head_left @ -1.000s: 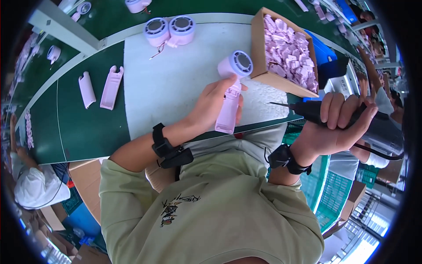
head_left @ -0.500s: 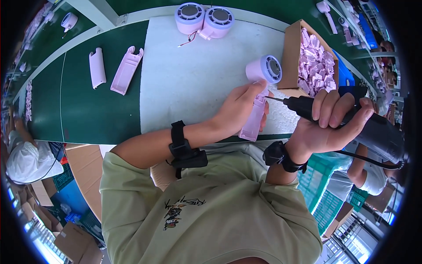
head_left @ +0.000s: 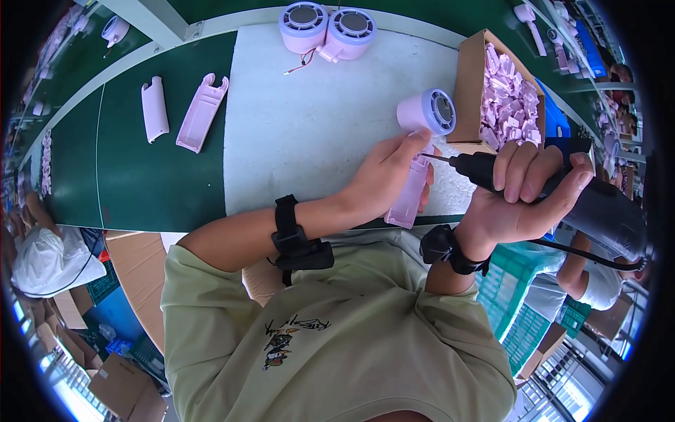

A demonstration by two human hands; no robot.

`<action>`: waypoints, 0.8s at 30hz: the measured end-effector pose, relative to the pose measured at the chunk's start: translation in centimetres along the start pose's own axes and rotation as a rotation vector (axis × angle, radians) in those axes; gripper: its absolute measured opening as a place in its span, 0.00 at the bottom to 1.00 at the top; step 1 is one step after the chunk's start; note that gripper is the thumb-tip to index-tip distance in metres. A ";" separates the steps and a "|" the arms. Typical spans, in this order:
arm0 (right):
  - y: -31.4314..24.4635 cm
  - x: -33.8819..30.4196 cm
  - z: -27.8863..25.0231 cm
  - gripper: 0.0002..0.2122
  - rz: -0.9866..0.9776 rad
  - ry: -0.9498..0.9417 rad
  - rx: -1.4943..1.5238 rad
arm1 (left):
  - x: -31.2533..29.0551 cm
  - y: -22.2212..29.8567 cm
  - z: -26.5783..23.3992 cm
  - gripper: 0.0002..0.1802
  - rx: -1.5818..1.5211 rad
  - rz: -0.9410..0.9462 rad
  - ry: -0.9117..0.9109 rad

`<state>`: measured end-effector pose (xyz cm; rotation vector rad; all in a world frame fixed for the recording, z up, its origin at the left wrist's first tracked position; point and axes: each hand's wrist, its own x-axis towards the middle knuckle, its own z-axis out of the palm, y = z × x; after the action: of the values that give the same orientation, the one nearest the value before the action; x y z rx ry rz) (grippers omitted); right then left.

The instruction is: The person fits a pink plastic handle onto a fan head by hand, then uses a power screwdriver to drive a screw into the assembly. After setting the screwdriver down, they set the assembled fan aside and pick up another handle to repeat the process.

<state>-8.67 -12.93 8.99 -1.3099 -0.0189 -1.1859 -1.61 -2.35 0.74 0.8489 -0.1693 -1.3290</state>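
Right hand (head_left: pixel 517 190): fingers wrapped around a black power screwdriver (head_left: pixel 598 211), a cord looping beneath it.
Driver bit (head_left: pixel 439 158): thin, pointing left, its tip at the handle just below the fan head; contact with a screw is too small to tell.
Left hand (head_left: pixel 385 169): gripping the upper handle of a pink fan unit (head_left: pixel 425 112), thumb at its neck, fingertips showing on the right side.
Fan unit: above the right part of a white mat (head_left: pixel 302 126), hollow handle facing up.
Handle shells (head_left: pixel 202 116): two, lying apart on the green table (head_left: pixel 162 183).
Cardboard box (head_left: pixel 470 84): right of the fan unit, full of small pink parts (head_left: pixel 510 95).
Spare fan heads (head_left: pixel 350 35): two, side by side at the mat's far edge, with thin wires.
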 end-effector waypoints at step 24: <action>0.5 -0.8 0.9 0.13 0.134 0.013 -0.055 | -0.3 0.1 0.4 0.25 0.091 0.019 0.109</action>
<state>-8.15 -11.84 8.46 -1.3303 0.1096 -1.0874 -1.81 -2.20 1.18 0.9924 -0.1528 -1.2607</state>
